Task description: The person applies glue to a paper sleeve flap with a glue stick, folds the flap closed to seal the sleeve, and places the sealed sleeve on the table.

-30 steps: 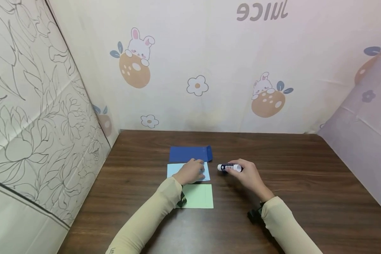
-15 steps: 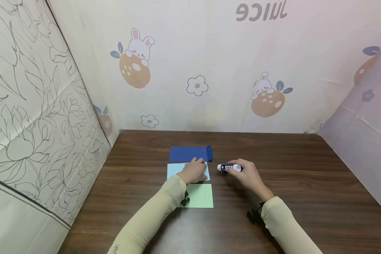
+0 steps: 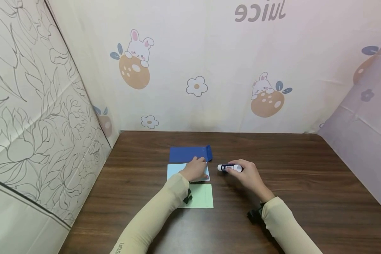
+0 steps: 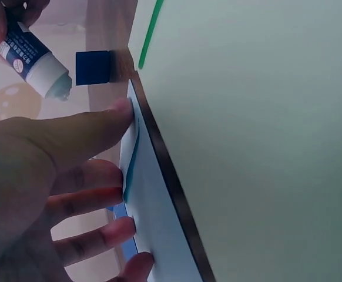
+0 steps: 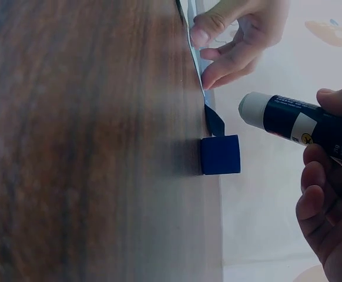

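Observation:
My left hand (image 3: 194, 170) lies over the right part of a light blue envelope (image 3: 174, 169), its thumb and fingertips pressing along the edge. A narrow flap stands slightly lifted there in the left wrist view. My right hand (image 3: 248, 175) holds a glue stick (image 3: 229, 167) above the table, to the right of the envelopes. The glue stick has a dark label and white ends; its pale tip (image 5: 252, 110) faces the left hand. Below it on the table stands a small dark blue piece (image 5: 221, 155), square from the side; I cannot tell whether it is the cap.
A dark blue envelope (image 3: 188, 154) with its flap to the right lies behind the light blue one. Nearer to me is a light green envelope (image 3: 203, 195), partly under the left wrist. All lie on a brown wooden table (image 3: 289, 158) with patterned cloth (image 3: 209, 53) behind.
The left hand has shifted slightly to the right along the light blue envelope, its fingers gathering near the right edge. The right hand and glue stick have stayed in place.

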The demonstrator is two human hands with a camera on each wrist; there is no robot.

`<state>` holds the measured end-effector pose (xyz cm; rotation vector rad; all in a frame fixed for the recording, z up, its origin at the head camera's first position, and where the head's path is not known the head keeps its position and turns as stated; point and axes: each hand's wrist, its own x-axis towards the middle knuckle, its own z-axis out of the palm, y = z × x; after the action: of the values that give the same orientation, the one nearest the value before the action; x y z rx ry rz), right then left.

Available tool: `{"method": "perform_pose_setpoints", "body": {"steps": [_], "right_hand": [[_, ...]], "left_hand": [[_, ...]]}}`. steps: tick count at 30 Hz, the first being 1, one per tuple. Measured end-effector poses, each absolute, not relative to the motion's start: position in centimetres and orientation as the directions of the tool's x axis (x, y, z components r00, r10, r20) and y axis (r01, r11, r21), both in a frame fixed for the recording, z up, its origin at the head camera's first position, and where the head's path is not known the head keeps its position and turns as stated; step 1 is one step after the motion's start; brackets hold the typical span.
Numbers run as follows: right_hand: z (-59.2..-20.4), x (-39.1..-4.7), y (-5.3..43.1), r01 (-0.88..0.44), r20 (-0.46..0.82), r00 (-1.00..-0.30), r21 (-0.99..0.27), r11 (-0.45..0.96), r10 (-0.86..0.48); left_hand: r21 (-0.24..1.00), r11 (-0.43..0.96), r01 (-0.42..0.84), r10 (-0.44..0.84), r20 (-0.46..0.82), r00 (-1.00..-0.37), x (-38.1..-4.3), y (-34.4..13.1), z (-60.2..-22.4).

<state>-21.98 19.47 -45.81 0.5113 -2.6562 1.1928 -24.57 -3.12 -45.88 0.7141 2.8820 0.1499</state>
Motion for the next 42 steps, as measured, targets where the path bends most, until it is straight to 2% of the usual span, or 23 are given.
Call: {"method": "perform_pose_setpoints", "body": {"steps": [8,18,23,30,37,42], "right_hand": [[-45.9,-21.7,19.6,-0.395,0.322,-0.918,-0.675,0.623,-0.234],[-45.6,-21.7,19.5,-0.398,0.329,-0.916,-0.685,0.610,-0.228],[-45.5,-21.7,19.9,-0.385,0.325,-0.921,-0.683,0.621,-0.213],[-45.3,-21.8,20.2,-0.380,0.318,-0.923,-0.682,0.624,-0.215],[-45.3,-21.9,20.4,-0.374,0.317,-0.926,-0.684,0.627,-0.206],[-45.5,-21.9,20.6,-0.370,0.318,-0.927,-0.688,0.624,-0.199]], "left_hand": [[0.073,0.893,0.445,0.450,-0.089,-0.889,-24.8,-1.9,-45.8],[0.052,0.902,0.428,0.428,0.012,-0.904,-24.4,-1.3,-46.2],[0.026,0.876,0.482,0.483,-0.012,-0.876,-23.9,-1.7,-46.1],[-0.079,0.845,0.528,0.526,-0.048,-0.849,-23.7,-2.1,-46.0],[0.074,0.886,0.459,0.458,0.030,-0.889,-23.7,-1.9,-46.1],[0.102,0.897,0.430,0.423,0.083,-0.902,-24.0,-1.9,-46.5]]}}
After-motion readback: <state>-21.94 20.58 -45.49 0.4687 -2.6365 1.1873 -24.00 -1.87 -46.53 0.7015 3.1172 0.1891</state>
